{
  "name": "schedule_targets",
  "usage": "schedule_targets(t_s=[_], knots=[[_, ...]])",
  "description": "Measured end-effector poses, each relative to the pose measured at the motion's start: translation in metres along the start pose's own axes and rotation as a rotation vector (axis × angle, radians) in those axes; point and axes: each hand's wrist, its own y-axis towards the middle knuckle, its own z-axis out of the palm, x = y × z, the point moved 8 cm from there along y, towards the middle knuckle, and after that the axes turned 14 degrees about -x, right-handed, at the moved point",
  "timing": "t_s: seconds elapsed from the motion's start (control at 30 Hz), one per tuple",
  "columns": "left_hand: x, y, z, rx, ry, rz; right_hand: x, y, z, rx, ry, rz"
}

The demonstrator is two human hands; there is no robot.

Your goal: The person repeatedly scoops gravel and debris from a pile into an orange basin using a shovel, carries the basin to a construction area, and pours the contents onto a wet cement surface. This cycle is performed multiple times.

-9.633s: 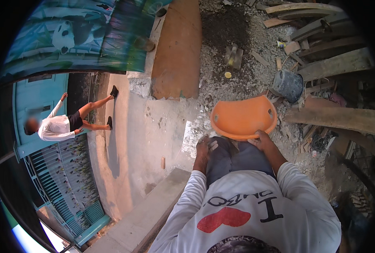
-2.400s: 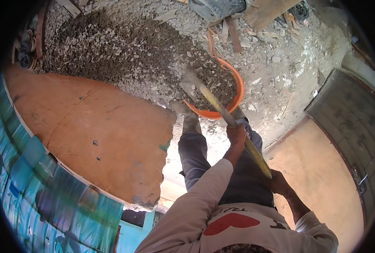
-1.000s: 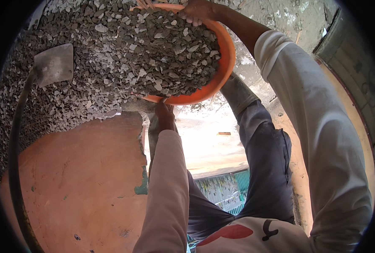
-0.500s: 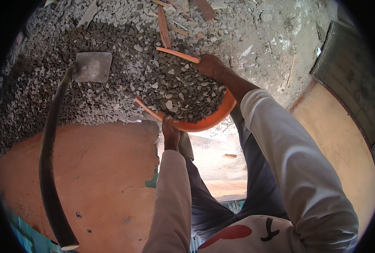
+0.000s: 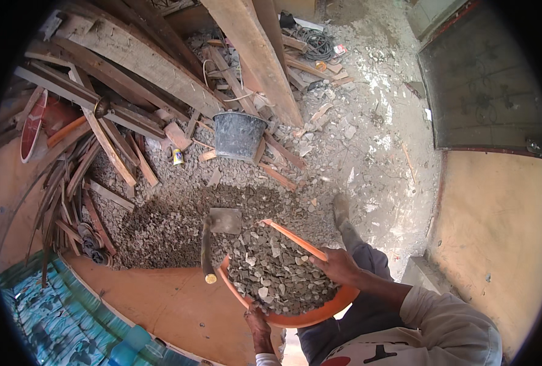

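The wearer's white shirt (image 5: 399,338) carries a bold dark letter lying sideways across the chest, with part of a red printed shape beside it at the lower edge of the view; other marks there are cut off. A small yellow-and-blue can (image 5: 178,157) has a label too small to read, as does a red-and-white packet (image 5: 340,49) beside the coiled cable (image 5: 315,44).

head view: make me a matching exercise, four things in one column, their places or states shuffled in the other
1. orange basin
2. shovel
3. grey bucket
4. painted panel

A. among scrap wood
B. teal, at the picture's lower left
C. held by the left hand and the right hand
D. blade on the gravel heap

Pairs: 1-C, 2-D, 3-A, 4-B
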Motion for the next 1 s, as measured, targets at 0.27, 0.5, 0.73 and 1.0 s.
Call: schedule_targets(t_s=[0.27, 0.5, 0.73, 1.0], knots=[[-0.151, -0.148, -0.003, 0.001, -0.076, 0.309, 0.094, -0.064, -0.144, 0.014, 0.136, -0.165], [-0.209, -0.254, 0.143, 0.215, -0.142, 0.443, 0.099, -0.067, -0.31, -0.303, 0.123, -0.139], [-0.256, -0.314, 0.308, 0.503, 0.122, 0.631, 0.035, -0.04, -0.414, -0.581, 0.203, 0.031], [-0.308, -0.333, 0.511, 0.543, 0.425, 0.954, -0.01, 0.028, -0.512, -0.771, 0.505, 0.149]])
